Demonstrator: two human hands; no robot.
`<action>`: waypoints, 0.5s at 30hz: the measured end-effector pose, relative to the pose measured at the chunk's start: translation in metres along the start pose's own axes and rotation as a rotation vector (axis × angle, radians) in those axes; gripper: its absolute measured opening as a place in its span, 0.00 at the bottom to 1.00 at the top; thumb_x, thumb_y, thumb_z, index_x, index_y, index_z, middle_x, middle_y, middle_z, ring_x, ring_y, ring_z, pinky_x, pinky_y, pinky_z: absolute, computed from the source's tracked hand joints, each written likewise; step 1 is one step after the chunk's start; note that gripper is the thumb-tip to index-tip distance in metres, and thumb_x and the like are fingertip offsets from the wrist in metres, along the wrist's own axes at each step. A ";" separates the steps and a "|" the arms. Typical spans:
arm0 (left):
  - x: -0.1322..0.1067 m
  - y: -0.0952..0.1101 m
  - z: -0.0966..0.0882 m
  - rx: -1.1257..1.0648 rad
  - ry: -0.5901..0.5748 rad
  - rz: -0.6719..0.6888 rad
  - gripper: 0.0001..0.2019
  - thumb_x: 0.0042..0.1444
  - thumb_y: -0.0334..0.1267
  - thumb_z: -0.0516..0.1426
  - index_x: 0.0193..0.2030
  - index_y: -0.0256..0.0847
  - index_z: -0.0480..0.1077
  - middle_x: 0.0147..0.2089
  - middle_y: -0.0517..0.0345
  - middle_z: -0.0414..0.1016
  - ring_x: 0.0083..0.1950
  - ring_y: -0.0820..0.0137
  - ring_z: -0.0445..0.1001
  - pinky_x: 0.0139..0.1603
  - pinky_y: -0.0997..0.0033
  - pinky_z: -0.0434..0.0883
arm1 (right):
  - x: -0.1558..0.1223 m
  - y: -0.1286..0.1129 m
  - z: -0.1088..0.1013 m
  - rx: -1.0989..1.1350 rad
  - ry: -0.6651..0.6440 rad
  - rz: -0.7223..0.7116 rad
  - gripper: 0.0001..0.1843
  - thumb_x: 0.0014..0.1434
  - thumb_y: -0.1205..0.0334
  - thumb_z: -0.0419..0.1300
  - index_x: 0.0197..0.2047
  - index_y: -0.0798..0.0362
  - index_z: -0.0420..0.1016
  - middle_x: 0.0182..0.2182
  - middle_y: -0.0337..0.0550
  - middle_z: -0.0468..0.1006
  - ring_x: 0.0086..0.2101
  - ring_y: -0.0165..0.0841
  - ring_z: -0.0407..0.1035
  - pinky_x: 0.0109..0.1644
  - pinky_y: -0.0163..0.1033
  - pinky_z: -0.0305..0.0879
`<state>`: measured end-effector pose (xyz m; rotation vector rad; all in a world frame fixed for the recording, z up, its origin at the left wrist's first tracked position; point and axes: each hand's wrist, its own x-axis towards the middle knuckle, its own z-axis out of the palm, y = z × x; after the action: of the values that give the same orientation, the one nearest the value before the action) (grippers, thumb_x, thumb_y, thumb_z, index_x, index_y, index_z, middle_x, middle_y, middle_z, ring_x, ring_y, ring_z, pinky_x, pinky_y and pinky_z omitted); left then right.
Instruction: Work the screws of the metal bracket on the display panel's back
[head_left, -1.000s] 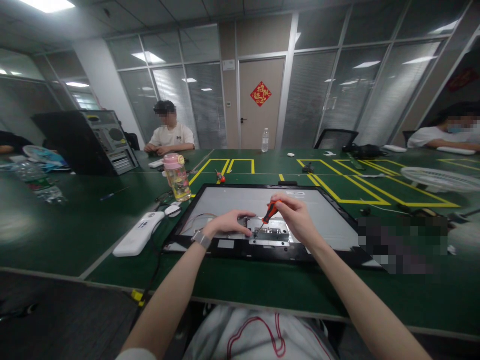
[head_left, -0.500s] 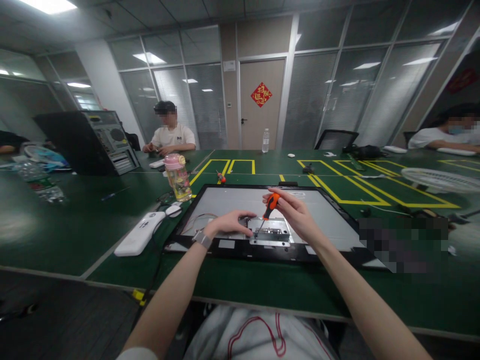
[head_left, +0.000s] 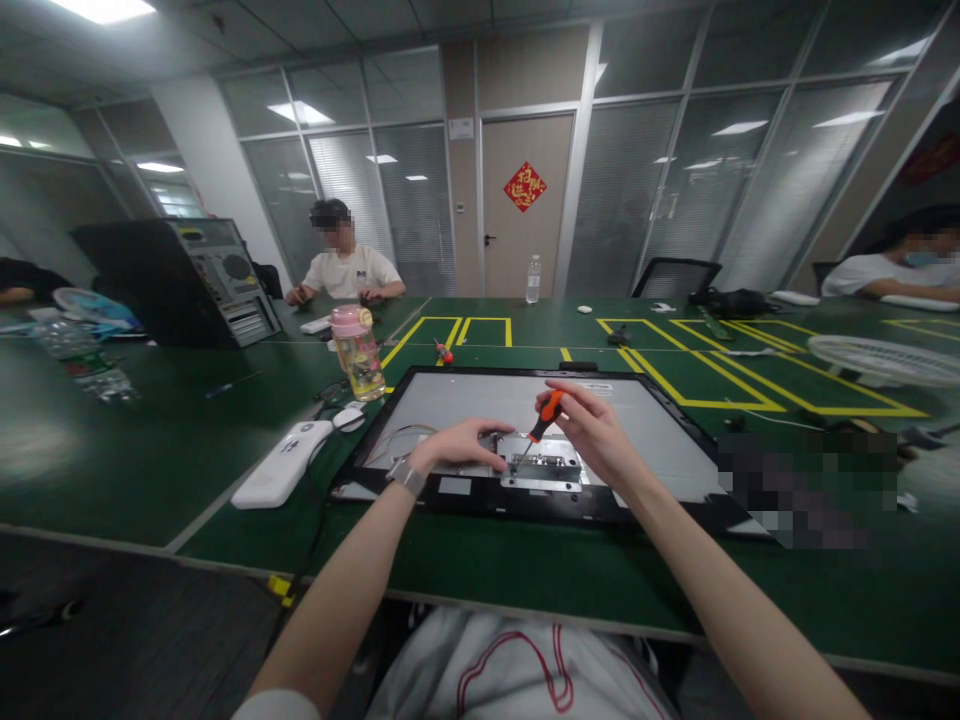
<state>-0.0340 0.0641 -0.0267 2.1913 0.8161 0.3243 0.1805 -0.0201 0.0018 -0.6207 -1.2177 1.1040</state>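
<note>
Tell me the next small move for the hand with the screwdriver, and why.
Probably press down and twist the screwdriver in place. The right hand grips its orange handle, and the tip slants down onto the left end of the metal bracket on the back of the screen, seemingly at a screw too small to see. The left hand rests beside the tip.

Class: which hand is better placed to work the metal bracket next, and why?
Likely right: the right hand grips the screwdriver, tip on the metal bracket; the left hand lies flat beside it.
</note>
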 end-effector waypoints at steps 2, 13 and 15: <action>0.000 0.001 0.000 0.001 0.001 -0.002 0.38 0.40 0.50 0.67 0.60 0.43 0.64 0.62 0.51 0.65 0.63 0.56 0.63 0.64 0.60 0.57 | -0.001 -0.003 0.002 0.033 -0.025 0.005 0.14 0.52 0.52 0.64 0.43 0.45 0.77 0.37 0.42 0.79 0.43 0.37 0.71 0.55 0.52 0.62; 0.000 0.000 0.001 0.000 0.008 0.008 0.38 0.40 0.50 0.67 0.60 0.42 0.65 0.62 0.50 0.66 0.62 0.57 0.64 0.63 0.60 0.58 | 0.000 0.002 -0.003 0.079 -0.056 0.030 0.11 0.52 0.54 0.65 0.39 0.45 0.78 0.34 0.39 0.78 0.39 0.35 0.73 0.53 0.51 0.64; 0.000 0.001 0.001 -0.004 0.007 0.008 0.38 0.40 0.50 0.67 0.60 0.41 0.65 0.62 0.49 0.66 0.62 0.57 0.64 0.63 0.60 0.58 | 0.001 0.000 -0.004 0.085 -0.067 0.030 0.12 0.53 0.53 0.64 0.42 0.45 0.77 0.37 0.40 0.78 0.41 0.36 0.73 0.54 0.51 0.64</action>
<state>-0.0334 0.0629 -0.0267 2.1913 0.8100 0.3372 0.1841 -0.0187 0.0006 -0.5425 -1.2152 1.2037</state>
